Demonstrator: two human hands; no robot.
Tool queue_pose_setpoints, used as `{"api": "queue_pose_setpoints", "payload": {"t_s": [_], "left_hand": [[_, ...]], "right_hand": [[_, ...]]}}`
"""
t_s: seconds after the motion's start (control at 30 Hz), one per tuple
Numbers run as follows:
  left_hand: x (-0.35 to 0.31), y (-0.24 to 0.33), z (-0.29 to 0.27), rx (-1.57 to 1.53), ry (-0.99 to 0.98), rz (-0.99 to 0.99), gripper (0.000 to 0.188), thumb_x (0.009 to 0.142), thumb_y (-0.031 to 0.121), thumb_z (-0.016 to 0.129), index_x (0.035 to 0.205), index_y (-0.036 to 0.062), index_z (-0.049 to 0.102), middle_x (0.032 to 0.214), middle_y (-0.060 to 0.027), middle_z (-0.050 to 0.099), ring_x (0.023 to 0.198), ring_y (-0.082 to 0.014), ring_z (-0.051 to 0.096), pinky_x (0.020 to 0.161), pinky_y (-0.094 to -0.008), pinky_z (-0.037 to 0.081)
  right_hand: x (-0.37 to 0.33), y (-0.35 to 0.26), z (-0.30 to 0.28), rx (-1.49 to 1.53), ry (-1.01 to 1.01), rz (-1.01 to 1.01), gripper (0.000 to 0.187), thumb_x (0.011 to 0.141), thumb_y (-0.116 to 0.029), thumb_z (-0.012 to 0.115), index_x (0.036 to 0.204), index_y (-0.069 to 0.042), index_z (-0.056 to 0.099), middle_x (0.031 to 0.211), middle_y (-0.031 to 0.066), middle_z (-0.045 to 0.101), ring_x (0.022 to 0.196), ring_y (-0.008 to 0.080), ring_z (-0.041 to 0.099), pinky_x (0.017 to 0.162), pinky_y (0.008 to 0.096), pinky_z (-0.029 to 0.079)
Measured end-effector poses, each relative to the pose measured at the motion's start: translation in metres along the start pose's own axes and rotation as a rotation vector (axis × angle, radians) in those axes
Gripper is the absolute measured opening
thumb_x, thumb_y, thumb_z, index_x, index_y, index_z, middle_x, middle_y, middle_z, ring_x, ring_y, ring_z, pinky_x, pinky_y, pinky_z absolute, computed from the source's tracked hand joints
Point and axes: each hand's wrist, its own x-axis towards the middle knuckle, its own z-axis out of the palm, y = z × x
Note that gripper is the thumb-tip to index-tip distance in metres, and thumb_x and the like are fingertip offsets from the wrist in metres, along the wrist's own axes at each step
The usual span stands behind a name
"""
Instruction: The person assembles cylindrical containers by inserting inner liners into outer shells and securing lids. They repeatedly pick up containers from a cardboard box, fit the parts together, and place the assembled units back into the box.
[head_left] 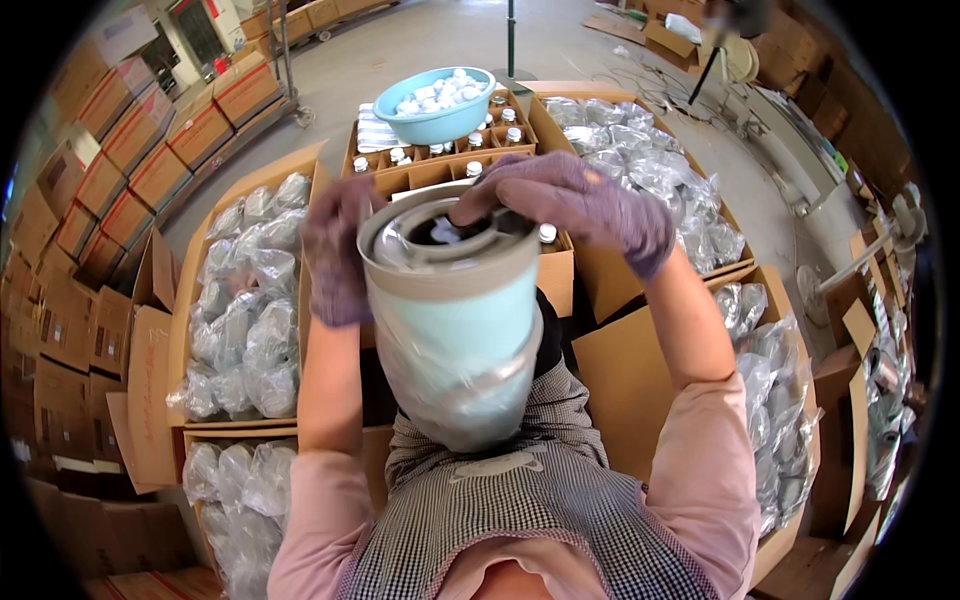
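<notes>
A light-blue cylindrical vessel (455,335) with a grey rim and a ringed, recessed end facing up stands in front of my apron, close to my lap. Clear plastic wraps its lower part. My left hand (338,245), in a purple-grey glove and blurred, grips its left side near the rim. From the right, my gloved right hand (580,200) reaches over the rim, its fingertips on the inner ring and at the dark opening. Something small and pale (445,232) shows inside that opening; its kind is unclear.
Ahead, a light-blue basin (437,128) of small white pieces rests on a divided carton (352,150) of silver-topped bottles, beside a striped cloth (378,130). Open cartons of plastic-wrapped items (250,300) flank me on both sides. Stacked boxes (135,125) stand far left.
</notes>
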Motion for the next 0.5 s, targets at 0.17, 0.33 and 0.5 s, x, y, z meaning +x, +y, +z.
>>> {"api": "queue_pose_setpoints", "payload": {"t_s": [0.17,0.33,0.5], "left_hand": [[0.082,0.018,-0.031,-0.842,0.217,-0.726,0.016,0.092,0.017,0.073,0.102,0.0051,0.070,0.085,-0.0023,0.068,0.069,-0.0082,0.062,0.061,-0.0236,0.051],[0.069,0.051,-0.082,-1.338,0.219,-0.073,0.064,0.086,0.004,0.069,0.143,0.0048,0.040,0.138,-0.0166,0.048,0.125,-0.0279,0.050,0.102,-0.0444,0.045],[-0.104,0.049,-0.046,-1.092,-0.485,-0.881,0.069,0.097,0.025,0.064,0.155,0.0068,0.030,0.151,-0.0153,0.044,0.139,-0.0258,0.044,0.114,-0.0400,0.036]], "right_hand": [[0.018,-0.057,0.054,-0.484,0.248,0.132,0.073,0.076,-0.039,0.079,0.132,0.002,0.057,0.122,0.0211,0.064,0.112,0.0415,0.061,0.106,0.0496,0.041],[-0.022,-0.049,0.077,-0.500,0.501,0.050,0.055,0.081,-0.037,0.074,0.115,0.005,0.065,0.109,0.0180,0.068,0.108,0.0354,0.064,0.105,0.0523,0.042],[-0.110,-0.006,0.083,-0.195,1.092,0.232,0.041,0.094,-0.024,0.059,0.122,0.006,0.060,0.118,0.0153,0.065,0.107,0.0246,0.062,0.099,0.0393,0.047]]}}
